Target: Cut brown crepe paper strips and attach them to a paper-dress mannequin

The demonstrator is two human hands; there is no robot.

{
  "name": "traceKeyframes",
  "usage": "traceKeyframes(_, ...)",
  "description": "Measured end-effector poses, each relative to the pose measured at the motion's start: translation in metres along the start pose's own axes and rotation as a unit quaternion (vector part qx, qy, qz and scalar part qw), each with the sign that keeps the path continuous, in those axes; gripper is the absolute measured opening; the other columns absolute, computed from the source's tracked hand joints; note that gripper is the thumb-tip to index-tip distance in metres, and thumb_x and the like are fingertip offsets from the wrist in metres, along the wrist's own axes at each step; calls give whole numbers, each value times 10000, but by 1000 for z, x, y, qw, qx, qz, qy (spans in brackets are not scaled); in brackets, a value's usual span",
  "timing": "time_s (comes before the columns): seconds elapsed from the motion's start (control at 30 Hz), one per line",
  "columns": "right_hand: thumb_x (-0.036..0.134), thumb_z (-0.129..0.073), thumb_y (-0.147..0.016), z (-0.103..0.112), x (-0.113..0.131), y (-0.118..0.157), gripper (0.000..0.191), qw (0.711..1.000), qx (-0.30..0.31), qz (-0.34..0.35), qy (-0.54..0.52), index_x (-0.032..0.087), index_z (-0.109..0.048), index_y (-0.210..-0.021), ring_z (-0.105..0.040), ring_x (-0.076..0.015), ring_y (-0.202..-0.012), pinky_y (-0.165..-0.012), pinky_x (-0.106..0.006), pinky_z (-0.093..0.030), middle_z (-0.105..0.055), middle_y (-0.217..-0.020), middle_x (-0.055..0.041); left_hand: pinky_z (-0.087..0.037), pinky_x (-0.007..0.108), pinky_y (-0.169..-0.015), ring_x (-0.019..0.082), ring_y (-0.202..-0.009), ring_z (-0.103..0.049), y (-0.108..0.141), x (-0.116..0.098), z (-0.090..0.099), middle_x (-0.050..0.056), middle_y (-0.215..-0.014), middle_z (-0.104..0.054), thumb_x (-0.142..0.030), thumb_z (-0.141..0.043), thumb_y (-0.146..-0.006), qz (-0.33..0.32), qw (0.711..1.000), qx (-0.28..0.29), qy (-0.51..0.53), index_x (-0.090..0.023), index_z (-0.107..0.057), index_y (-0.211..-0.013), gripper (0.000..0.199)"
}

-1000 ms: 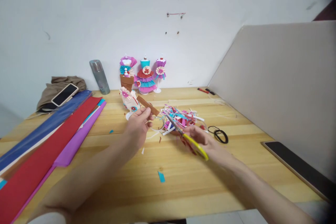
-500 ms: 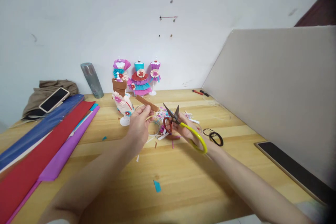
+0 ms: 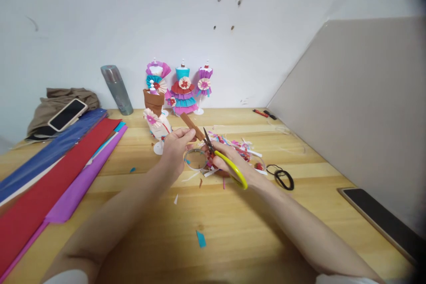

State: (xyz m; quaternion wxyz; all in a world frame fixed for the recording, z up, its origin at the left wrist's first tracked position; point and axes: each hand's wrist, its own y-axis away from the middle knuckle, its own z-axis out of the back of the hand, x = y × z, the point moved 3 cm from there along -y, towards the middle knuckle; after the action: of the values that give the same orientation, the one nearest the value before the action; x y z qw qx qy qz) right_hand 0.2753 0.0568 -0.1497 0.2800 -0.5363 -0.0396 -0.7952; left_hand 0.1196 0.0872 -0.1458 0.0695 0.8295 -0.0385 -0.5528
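Note:
Between the thumb and fingers of my left hand (image 3: pixel 178 148) is a brown paper strip (image 3: pixel 190 124), its far end pointing up and left. My right hand (image 3: pixel 229 157) grips a pair of scissors (image 3: pixel 232 169) with yellow handles. The dark blades are nearly closed beside the strip's near end; whether they touch it I cannot tell. Under the hands lie a roll of clear tape (image 3: pixel 195 159) and a heap of colourful paper scraps (image 3: pixel 238 148). Left of my left hand stands a small dress form (image 3: pixel 155 117) with a brown top and a pale skirt with flowers.
More paper-dressed forms (image 3: pixel 184 93) stand by the wall with a grey bottle (image 3: pixel 117 89). Folded coloured papers (image 3: pixel 63 177) and a phone (image 3: pixel 68 114) lie left. Black hair ties (image 3: pixel 282 178), markers (image 3: pixel 264 114) and a dark flat device (image 3: pixel 376 222) lie right.
The scissor blades have gone from wide apart to nearly closed, and my right hand has moved in toward the brown strip. The strip now tilts more steeply. The camera view has shifted slightly.

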Motion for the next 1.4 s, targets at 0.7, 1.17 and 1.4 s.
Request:
traceKeyframes(0.7, 822, -469, -749, -5, -5, 9, 688, 997, -3, -73, 24, 167, -561, -934, -346, -109, -572, -514, -250, -277, -434, -684, 22, -414, 210, -559, 84, -559, -542, -4, 4, 3, 10, -587, -618, -287, -835, -555, 19, 1000, 17, 7, -112, -693, -638, 240)
traceKeyframes(1.17, 567, -616, -808, -6, -11, 11, 402, 991, -51, -79, 96, 176, -541, -751, -340, -106, -563, -517, -231, -254, -397, -604, 40, -429, 231, -593, 93, -570, -552, -5, 6, 5, 14, -597, -625, -252, -821, -581, 19, 1000, 16, 19, -114, -691, -635, 197)
traceKeyframes(1.4, 593, -566, -844, -7, -4, 10, 447, 983, -68, -51, 161, 186, -489, -676, -355, -110, -565, -534, -234, -273, -408, -588, 34, -433, 226, -591, 89, -558, -551, -5, 8, 5, 16, -585, -622, -241, -808, -597, 26, 999, 25, 30, -102, -699, -653, 186)
